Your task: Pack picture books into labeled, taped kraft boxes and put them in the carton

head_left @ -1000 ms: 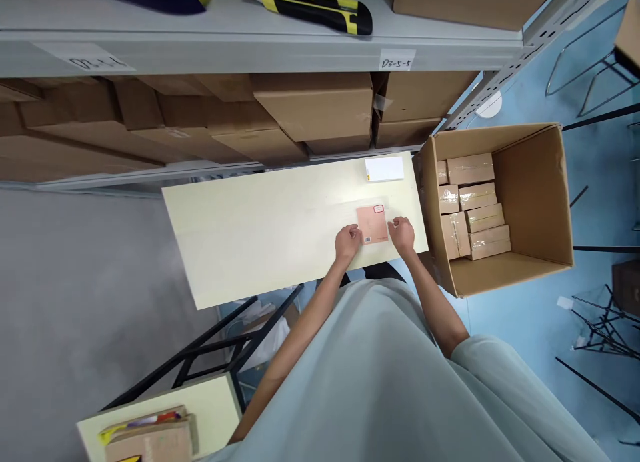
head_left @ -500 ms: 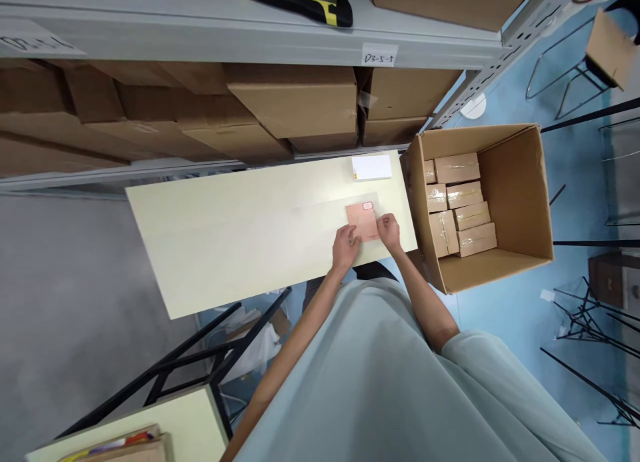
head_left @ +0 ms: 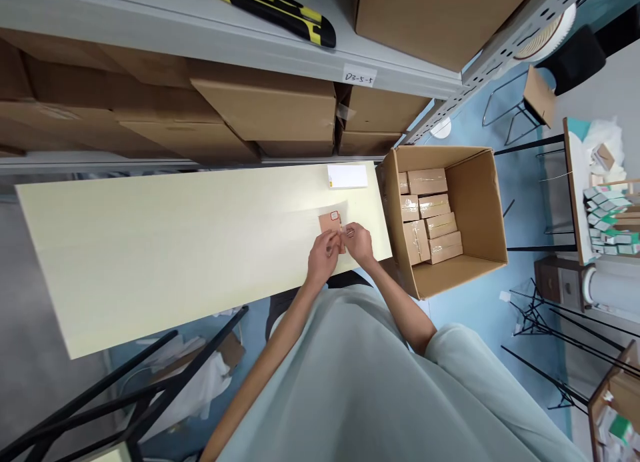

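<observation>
A small salmon-coloured paper [head_left: 329, 221] with a red-outlined label lies over a thin translucent sheet [head_left: 310, 213] on the pale table. My left hand [head_left: 322, 255] is closed at the paper's lower part, its fingertips pinched together on it. Right beside it, my right hand [head_left: 360, 245] pinches at the paper's right edge, and the fingers of both hands nearly meet. Part of the paper is hidden under my fingers. Beyond the hands lies a flat white box [head_left: 347, 176] with a small orange mark.
The long pale table [head_left: 165, 249] runs left. An open carton [head_left: 473, 205] holding several small taped boxes [head_left: 439, 225] stands at its right end. A grey shelf [head_left: 300, 59] ahead bears a yellow-black box cutter [head_left: 280, 12] and cartons [head_left: 270, 109].
My right hand has moved in from beside the paper to its right edge, closer to my left hand. Less of the paper shows. The view has shifted right.
</observation>
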`<state>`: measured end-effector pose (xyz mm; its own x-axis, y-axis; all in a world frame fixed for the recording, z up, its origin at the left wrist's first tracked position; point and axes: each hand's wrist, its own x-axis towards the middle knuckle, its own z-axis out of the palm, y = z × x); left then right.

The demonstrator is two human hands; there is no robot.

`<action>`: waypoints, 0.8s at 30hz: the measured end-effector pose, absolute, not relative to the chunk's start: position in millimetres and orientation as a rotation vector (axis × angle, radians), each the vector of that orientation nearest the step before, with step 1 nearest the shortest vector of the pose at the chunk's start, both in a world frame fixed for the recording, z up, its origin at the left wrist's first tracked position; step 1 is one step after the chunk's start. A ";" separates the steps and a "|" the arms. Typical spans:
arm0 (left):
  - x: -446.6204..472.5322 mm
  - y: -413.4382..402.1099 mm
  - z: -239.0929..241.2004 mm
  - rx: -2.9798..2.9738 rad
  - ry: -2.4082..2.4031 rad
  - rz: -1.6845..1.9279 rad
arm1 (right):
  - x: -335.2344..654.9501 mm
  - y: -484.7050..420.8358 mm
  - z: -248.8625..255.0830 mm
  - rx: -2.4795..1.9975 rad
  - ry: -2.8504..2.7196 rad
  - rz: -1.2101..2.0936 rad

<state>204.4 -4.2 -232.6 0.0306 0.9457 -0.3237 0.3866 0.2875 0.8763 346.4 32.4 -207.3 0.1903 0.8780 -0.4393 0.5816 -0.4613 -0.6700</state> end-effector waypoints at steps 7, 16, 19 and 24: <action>169.1 3.8 -214.6 1.019 1.617 0.763 | 294.1 22.8 -197.4 -1.922 -1.599 1.233; 118.5 17.9 -245.1 1.056 2.020 0.500 | 261.0 18.4 -228.0 -1.574 -1.890 1.445; 111.1 19.3 -246.3 1.038 2.015 0.416 | 276.7 23.0 -236.4 -1.607 -1.810 1.491; 107.7 20.8 -247.2 0.932 2.097 0.349 | 318.5 42.7 -246.1 -2.055 -1.587 1.277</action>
<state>107.7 20.8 -247.2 -0.4105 0.7201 -0.5594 0.5000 0.6908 0.5223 318.5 42.7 -246.1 0.0238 0.8755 -0.4826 0.6589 -0.3768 -0.6511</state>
